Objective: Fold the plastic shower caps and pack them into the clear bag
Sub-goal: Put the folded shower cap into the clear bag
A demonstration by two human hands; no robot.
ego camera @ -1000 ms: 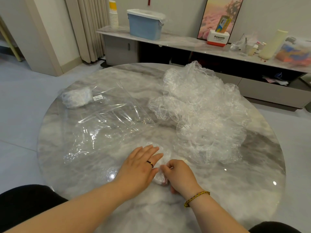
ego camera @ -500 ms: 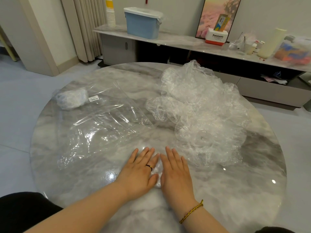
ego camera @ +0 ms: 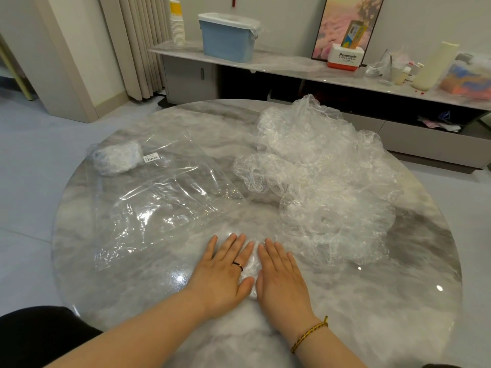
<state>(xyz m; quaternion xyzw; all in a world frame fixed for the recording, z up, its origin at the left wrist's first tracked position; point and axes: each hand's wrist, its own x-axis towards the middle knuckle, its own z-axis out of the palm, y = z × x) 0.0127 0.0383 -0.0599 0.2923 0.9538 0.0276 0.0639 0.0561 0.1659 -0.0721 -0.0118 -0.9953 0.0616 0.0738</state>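
Shower cap (ego camera: 251,272) lies folded small on the table (ego camera: 372,301), near the person, squashed under the left hand (ego camera: 225,272) and right hand (ego camera: 281,277) — their fingers (ego camera: 237,244) are straight and close together, pressing flat, not gripping. It looks thin, light, soft and slippery, so it may puff open if let go — best to pinch it tight across the folds. Only a thin strip shows between the hands, and its long way seems to point straight away from the person, with the clear bag (ego camera: 164,197) to the left and the pile of caps (ego camera: 326,181) to the right.

Folded shower cap (ego camera: 251,264) mostly hidden
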